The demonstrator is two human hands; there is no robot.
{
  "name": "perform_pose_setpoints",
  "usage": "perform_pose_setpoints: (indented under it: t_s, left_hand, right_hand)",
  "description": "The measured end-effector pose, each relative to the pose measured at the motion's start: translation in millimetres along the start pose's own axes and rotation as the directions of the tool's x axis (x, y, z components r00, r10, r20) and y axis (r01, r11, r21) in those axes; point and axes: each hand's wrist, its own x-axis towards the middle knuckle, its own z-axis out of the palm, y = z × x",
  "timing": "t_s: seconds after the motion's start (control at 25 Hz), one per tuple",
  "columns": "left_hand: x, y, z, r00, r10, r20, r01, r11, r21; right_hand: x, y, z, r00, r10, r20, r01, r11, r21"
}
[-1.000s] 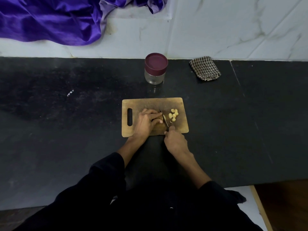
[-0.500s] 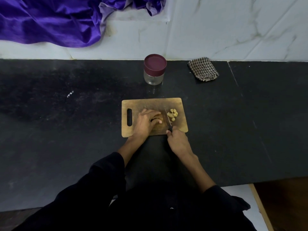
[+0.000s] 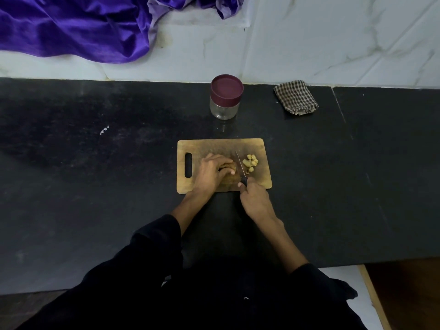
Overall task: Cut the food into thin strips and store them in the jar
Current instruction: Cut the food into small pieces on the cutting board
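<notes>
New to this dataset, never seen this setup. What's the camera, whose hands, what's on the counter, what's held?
There is no robot here: a person works with bare hands, and the single view comes from a wide-angle camera worn on their head, looking forward and down.

On the black counter lies a wooden cutting board. The left hand holds down a brown piece of food on it. The right hand has its grip on a knife, whose blade stands just right of the food. Right of the blade sits a small pile of pale cut pieces.

Behind the board stands a glass jar, its maroon lid still on. A folded checked cloth lies to its right, and purple fabric hangs at the top left.
</notes>
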Motion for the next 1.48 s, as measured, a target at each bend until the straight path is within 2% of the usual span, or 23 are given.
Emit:
perform_pose_setpoints:
  t_s: [0.28, 0.6, 1.08, 1.24, 1.48]
  left_hand:
    - [0.3, -1.1, 0.9, 1.000, -0.003, -0.009, 0.003, 1.000, -0.008]
    - [0.3, -0.2, 1.1, 1.000, -0.011, -0.024, 0.010, 1.000, -0.015]
    - [-0.2, -0.9, 5.8, 0.997, -0.016, -0.077, 0.016, 1.000, 0.004]
    - [-1.1, 0.7, 7.0, 0.996, -0.032, -0.080, 0.030, 0.999, -0.028]
    - [-0.2, 1.6, 7.1, 0.995, -0.060, -0.077, 0.056, 0.997, -0.050]
  right_hand:
    - [0.1, -1.4, 2.5, 1.000, -0.012, 0.020, 0.012, 1.000, -0.015]
    - [5.1, -14.9, 2.0, 1.000, -0.011, -0.004, 0.010, 0.990, -0.141]
    - [19.2, -29.0, 0.2, 1.000, 0.005, -0.001, -0.005, 0.987, -0.161]
    - [15.0, -25.6, 1.7, 1.000, 0.001, 0.008, 0.000, 0.989, -0.146]
    - [-8.7, -2.4, 8.0, 0.998, 0.041, 0.053, -0.029, 0.977, -0.212]
